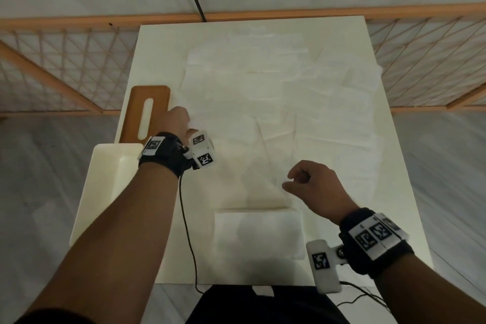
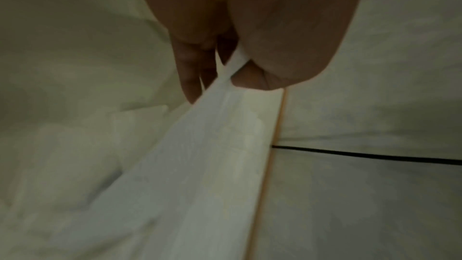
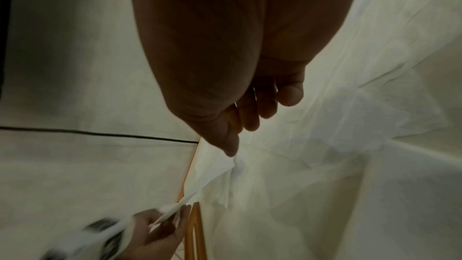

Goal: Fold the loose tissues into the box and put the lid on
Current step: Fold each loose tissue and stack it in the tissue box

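Note:
Several loose white tissues (image 1: 276, 102) lie spread over the white table (image 1: 236, 271). My left hand (image 1: 188, 123) pinches the corner of one tissue (image 2: 225, 118) at the table's left side, right beside the brown lid (image 1: 160, 102) with a long slot. In the left wrist view the sheet runs taut from between the left hand (image 2: 225, 70) thumb and fingers. My right hand (image 1: 289, 181), fingers curled, pinches the same tissue (image 3: 220, 177) near the table's middle; the sheet rises to the right hand (image 3: 232, 151). The white box (image 1: 110, 155) stands at the front left, under my left forearm.
A folded stack of tissues (image 1: 257, 234) lies at the table's front edge, between my arms. A wooden lattice rail (image 1: 52, 60) runs behind and beside the table. A black cable (image 1: 188, 231) hangs from my left wrist.

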Demonstrator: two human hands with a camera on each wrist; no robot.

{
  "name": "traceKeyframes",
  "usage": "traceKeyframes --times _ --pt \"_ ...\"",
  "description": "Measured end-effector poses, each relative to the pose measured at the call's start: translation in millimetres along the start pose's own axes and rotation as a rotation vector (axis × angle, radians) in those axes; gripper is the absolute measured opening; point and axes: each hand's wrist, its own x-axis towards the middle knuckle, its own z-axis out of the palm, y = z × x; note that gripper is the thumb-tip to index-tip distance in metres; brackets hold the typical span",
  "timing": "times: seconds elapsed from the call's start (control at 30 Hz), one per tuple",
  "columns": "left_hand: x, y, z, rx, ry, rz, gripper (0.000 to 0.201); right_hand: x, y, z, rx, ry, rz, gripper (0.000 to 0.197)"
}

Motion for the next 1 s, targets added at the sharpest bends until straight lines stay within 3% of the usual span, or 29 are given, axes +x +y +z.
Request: traceKeyframes --times 0.1,0.17,0.23,0.33,0.43,0.53,0.67,0.73,0.8,0.93,1.0 --pt "-44 16 -18 -0.273 -0.086 0.018 0.017 6 -11 4 0.152 -0.038 0.041 0.016" --pt "-75 21 -32 -0.46 -0.175 -0.017 0.044 9 -19 12 0.312 -0.105 0.072 0.031" --pt "-105 22 -43 -0.523 -0.248 -0.019 0.068 11 -31 23 0.566 -0.19 0.141 0.05" --pt "-144 15 -58 -0.605 -0.409 0.001 0.075 13 -53 38 0.854 -0.342 0.232 0.078" --pt "-165 2 -73 -0.633 -0.532 -0.005 0.072 11 -74 51 0.978 -0.479 0.224 0.089" --pt "-176 -13 -81 -0.753 -0.556 0.017 0.072 6 -86 55 1.098 -0.57 0.152 0.084" --pt "-182 -36 -86 -0.791 -0.614 0.015 0.051 -2 -87 52 1.177 -0.602 0.016 0.056" --pt "-184 -43 -88 -0.776 -0.631 0.025 0.05 -8 -87 49 1.14 -0.571 -0.056 0.046" --pt "-183 -47 -92 -0.723 -0.657 0.058 0.043 -15 -87 43 1.098 -0.495 -0.093 0.042" --pt "-171 -46 -106 -0.551 -0.709 0.106 0.07 -22 -87 19 0.958 -0.408 -0.11 0.046" --pt "-168 -43 -103 -0.355 -0.629 0.15 0.055 -24 -84 8 0.863 -0.397 -0.124 0.042"
